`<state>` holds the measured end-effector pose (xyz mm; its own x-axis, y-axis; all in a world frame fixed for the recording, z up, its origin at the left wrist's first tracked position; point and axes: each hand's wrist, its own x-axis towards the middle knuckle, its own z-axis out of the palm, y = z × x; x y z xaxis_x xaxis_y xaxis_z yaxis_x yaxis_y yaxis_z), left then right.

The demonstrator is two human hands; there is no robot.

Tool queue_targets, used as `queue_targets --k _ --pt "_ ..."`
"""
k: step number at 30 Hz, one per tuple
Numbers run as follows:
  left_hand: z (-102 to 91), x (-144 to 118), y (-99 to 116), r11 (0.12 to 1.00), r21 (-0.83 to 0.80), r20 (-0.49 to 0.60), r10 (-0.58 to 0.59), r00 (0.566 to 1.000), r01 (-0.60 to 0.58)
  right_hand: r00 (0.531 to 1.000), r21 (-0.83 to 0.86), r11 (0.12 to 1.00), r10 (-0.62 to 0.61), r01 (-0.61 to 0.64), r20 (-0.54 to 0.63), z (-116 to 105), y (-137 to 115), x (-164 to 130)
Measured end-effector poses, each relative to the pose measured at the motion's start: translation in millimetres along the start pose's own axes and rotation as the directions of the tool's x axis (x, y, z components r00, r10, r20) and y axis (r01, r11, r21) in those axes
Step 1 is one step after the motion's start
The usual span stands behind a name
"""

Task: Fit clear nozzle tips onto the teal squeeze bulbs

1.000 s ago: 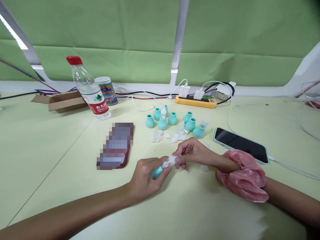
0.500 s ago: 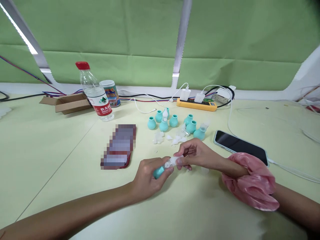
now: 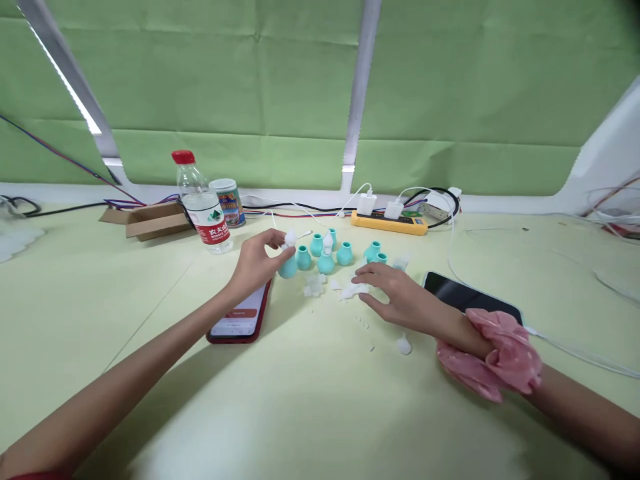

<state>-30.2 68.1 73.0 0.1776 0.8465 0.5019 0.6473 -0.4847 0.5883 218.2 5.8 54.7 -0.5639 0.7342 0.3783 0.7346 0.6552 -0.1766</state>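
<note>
My left hand (image 3: pixel 261 257) has its thumb and fingers around a small teal vase-shaped pot (image 3: pixel 287 269) with a white translucent top, at the left end of the group of pots. Beside it stand several more teal pots (image 3: pixel 345 254), one with a white pointed piece (image 3: pixel 327 243) in its mouth. My right hand (image 3: pixel 393 293) hovers palm down over loose white plastic pieces (image 3: pixel 353 291), thumb and fingers apart. It partly hides the pots on the right. A white cross-shaped piece (image 3: pixel 315 285) lies between the hands.
A red-edged phone (image 3: pixel 240 320) lies under my left forearm, another phone (image 3: pixel 465 297) beyond my right wrist. At the back are a water bottle (image 3: pixel 213 227), a can (image 3: pixel 230 202), a cardboard box (image 3: pixel 160 223) and a yellow power strip (image 3: pixel 390 223) with cables. A round white piece (image 3: pixel 404 345) lies nearer.
My hands have come apart. The left has carried the teal pot with its white top forward and left to the other pots; the right has let go and moved over the loose white pieces.
</note>
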Motion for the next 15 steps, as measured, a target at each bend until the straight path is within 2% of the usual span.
queue_targets --k 3,7,10,15 --pt "6.2 5.7 -11.2 0.999 -0.008 -0.008 -0.044 0.999 0.044 0.998 -0.095 0.995 -0.002 0.008 0.060 9.1 7.6 -0.4" --pt "6.3 6.8 -14.4 0.999 0.042 -0.010 -0.014 1.000 0.015 0.995 -0.170 0.984 -0.035 0.051 0.095 16.2 10.1 2.9" --pt "6.7 4.3 -16.9 0.997 0.075 0.054 -0.026 0.998 0.022 0.991 -0.218 0.973 -0.056 0.082 0.120 19.6 8.6 5.6" --pt "11.5 -1.6 -21.4 0.996 0.074 0.146 -0.064 0.987 0.053 0.984 -0.287 0.957 0.003 0.050 0.180 27.9 4.8 4.9"
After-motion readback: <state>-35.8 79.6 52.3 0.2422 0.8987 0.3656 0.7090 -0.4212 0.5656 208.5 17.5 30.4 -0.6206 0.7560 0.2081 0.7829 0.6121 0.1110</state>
